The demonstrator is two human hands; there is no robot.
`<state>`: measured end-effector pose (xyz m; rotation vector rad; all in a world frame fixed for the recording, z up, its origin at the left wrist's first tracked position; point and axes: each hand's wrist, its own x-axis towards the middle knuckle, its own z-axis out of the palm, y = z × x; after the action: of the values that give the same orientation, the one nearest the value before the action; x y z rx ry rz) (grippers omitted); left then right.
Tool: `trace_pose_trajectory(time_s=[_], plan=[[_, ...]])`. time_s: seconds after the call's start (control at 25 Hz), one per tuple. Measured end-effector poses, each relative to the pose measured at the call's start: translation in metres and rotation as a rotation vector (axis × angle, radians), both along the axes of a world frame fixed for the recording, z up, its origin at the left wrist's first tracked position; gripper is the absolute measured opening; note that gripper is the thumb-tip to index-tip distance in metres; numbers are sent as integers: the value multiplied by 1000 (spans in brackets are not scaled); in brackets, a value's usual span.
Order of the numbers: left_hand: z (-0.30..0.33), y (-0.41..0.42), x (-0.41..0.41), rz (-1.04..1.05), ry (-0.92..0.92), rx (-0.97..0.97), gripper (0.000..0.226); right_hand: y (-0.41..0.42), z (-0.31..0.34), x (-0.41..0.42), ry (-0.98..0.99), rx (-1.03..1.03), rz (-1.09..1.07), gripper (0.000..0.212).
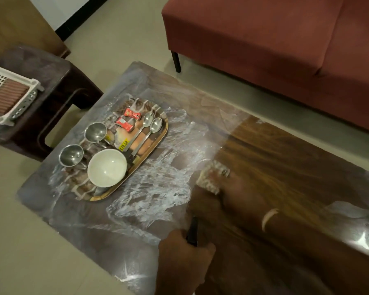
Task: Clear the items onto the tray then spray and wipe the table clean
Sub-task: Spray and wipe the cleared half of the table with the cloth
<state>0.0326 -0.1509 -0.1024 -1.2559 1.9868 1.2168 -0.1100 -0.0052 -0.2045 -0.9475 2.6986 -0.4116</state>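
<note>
Our left hand [183, 258] grips a dark handle [192, 231]; our right hand [232, 188], blurred, presses a cloth [213, 175] on the table [285, 150], its grip unclear, beside the tray [156, 143].

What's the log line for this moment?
stage: wiping | tray: loaded | left hand: grips dark handle | right hand: blurred, on cloth

The left hand [184, 260] sits at the near edge of the tabletop, its fingers curled around a slim black handle-like object [192, 231] that sticks up from its grip. The right hand [232, 188] is a motion-blurred smear further in, its finger pose unreadable.
</note>
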Motion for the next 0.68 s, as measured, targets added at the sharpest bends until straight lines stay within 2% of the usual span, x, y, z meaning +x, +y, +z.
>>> trace_pose_trajectory(time_s=[0.04,0.08,0.16,0.2,0.24,0.28,0.32,0.36,0.4,0.44,0.48,0.52,0.56,0.6,0.64,0.68], plan=[[-1,-4,7,3,-6,17,37,0,-6,-30,-16,12,-241,43],[1,-8,15,-6,-20,32,34,-7,-7,-49,-67,-69,-472,45],[1,-14,34,-29,-16,15,25,-35,-18,-33,-20,-69,-605,46],[4,-15,39,9,-2,0,21,-50,-8,-1,-101,-159,-586,40],[4,-7,45,3,-17,5,17,-62,0,38,-259,-248,-463,36],[1,-7,66,-93,13,22,9,-70,15,78,-362,-308,-309,44],[-6,-11,88,-133,12,-75,13,-67,29,108,-330,-323,-170,56],[-21,-12,97,-148,104,-154,23,-62,33,129,-278,-316,-52,60],[-17,-16,96,-98,111,-138,24,-57,34,133,-172,-292,109,63],[-5,-24,104,-110,74,-42,17,-54,29,122,-105,-246,230,63],[10,-32,100,-75,55,69,17,-53,22,99,-83,-236,244,52],[25,-35,97,12,72,186,23,-55,18,66,-56,-159,78,36],[26,-41,98,81,50,122,26,-57,7,36,-149,-152,-164,31],[16,-41,95,51,68,20,26,-61,5,12,-145,-130,-357,39],[19,-36,93,51,78,44,25,-69,-1,8,-125,-117,-467,47],[18,-39,96,53,77,86,24,-80,-8,37,-150,-74,-493,51]])
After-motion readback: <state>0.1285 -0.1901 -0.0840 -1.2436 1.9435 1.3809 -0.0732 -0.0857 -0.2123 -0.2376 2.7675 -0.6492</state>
